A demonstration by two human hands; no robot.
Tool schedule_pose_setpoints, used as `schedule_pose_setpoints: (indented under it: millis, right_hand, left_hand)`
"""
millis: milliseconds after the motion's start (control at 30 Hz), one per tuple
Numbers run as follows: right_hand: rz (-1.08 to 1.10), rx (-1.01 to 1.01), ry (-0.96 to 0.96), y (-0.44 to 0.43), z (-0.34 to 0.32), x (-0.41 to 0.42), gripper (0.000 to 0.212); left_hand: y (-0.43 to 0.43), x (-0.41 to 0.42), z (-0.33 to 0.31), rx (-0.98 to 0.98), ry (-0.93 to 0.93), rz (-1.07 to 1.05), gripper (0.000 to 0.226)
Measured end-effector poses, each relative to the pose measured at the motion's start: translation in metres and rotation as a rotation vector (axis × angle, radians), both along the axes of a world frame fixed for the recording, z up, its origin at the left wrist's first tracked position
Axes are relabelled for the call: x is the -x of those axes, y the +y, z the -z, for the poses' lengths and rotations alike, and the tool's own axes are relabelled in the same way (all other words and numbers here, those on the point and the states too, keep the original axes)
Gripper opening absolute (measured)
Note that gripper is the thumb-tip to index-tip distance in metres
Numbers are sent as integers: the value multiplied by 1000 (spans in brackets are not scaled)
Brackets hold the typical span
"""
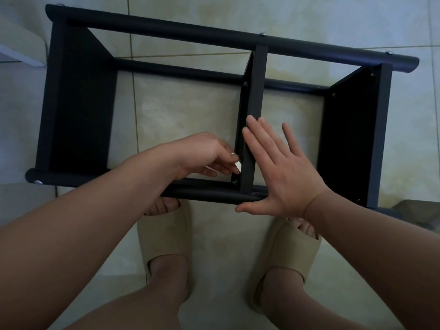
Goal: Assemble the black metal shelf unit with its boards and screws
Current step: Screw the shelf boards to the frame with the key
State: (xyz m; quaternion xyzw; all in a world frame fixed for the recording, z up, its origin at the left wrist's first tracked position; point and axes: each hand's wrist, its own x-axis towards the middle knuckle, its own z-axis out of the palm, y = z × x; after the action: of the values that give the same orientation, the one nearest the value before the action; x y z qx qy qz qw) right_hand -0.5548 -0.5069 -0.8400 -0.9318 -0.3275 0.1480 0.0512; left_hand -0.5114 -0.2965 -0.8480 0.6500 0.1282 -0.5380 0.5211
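**Shelf unit on its side, hands at the middle board**

On a tiled floor, just beyond two beige slippers, the black shelf unit lies on its side, its long tubes running left to right. The left hand, fingers curled, pinches a small pale tool beside a screw at the middle board's near end. The right hand lies flat, fingers straight, on that board and the near tube.

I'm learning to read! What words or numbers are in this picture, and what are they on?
None can be read. The black shelf unit shows no label or number, the small white piece pinched in the left hand looks blank, and the beige slippers are plain.
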Motion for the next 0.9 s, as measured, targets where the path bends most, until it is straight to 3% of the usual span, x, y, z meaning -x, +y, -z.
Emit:
schedule_pose_setpoints:
  millis: [900]
  right_hand:
    - [-1,22,29,0,-2,-1,131]
  left_hand:
    - [19,-6,-3,-5,-87,373,15]
